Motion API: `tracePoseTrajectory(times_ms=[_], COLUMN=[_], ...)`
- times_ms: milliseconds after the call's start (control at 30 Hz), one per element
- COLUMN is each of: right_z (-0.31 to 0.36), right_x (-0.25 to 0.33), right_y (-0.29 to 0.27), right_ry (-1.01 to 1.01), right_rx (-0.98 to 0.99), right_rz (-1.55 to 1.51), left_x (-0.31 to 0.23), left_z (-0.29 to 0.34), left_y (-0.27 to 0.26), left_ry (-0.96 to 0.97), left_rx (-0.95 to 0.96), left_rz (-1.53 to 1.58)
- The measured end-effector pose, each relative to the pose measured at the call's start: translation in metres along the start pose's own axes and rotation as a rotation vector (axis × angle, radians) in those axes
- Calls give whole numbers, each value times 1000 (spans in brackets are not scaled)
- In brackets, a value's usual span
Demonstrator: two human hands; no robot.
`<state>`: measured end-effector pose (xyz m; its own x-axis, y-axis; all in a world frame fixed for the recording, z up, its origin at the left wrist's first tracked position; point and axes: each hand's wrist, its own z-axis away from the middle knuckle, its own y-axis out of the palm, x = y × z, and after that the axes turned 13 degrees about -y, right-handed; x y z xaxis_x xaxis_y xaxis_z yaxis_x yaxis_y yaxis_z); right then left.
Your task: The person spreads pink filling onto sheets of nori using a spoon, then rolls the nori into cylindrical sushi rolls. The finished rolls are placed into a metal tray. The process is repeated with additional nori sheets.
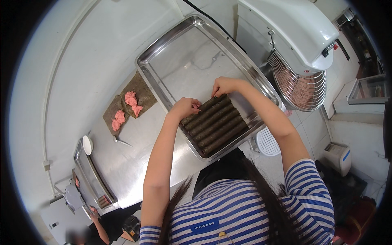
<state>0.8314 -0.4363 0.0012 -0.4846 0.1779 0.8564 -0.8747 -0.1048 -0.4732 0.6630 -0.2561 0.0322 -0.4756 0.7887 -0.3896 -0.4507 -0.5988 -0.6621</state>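
Observation:
Several dark green seaweed rolls (216, 128) lie side by side in the near end of a large steel tray (183, 55). At the far side of the row, my left hand (187, 108) pinches the left end of the farthest roll. My right hand (223, 85) has its fingers closed at that same roll's right end. The fingertips are partly hidden, and the roll rests against the row. Left of the tray, seaweed sheets (143, 87) lie on the steel table (151, 134) with lumps of pink minced filling (131, 99) on them.
A spoon (122, 141) and a white bowl (87, 145) are on the table. A smaller tray (92, 175) sits at far left, near another person's arm (100, 229). A large mixer (292, 34) with a wire guard stands at right, above a white stool (268, 141).

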Motion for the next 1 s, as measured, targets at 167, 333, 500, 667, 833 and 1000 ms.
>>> tracePoseTrajectory(times_ms=[167, 333, 500, 667, 833, 1000], right_z=[-2, 19, 36, 26, 0, -21], right_x=[-3, -15, 8, 17, 46, 54], right_y=[-15, -21, -29, -14, 17, 47], right_ry=[-9, -223, -30, -171, -260, -386], right_rx=[-37, -223, -208, -208, -108, -39], right_rz=[107, 230, -6, 10, 146, 305], left_x=[10, 29, 46, 50, 35, 33], left_z=[4, 36, 88, 92, 81, 67], left_y=[0, -23, -22, 22, 60, 59], left_ry=[27, -33, -48, 78, 187, -10], left_rx=[-29, -178, -423, -541, -731, -568], left_rz=[-8, -112, -127, -156, -188, -264])
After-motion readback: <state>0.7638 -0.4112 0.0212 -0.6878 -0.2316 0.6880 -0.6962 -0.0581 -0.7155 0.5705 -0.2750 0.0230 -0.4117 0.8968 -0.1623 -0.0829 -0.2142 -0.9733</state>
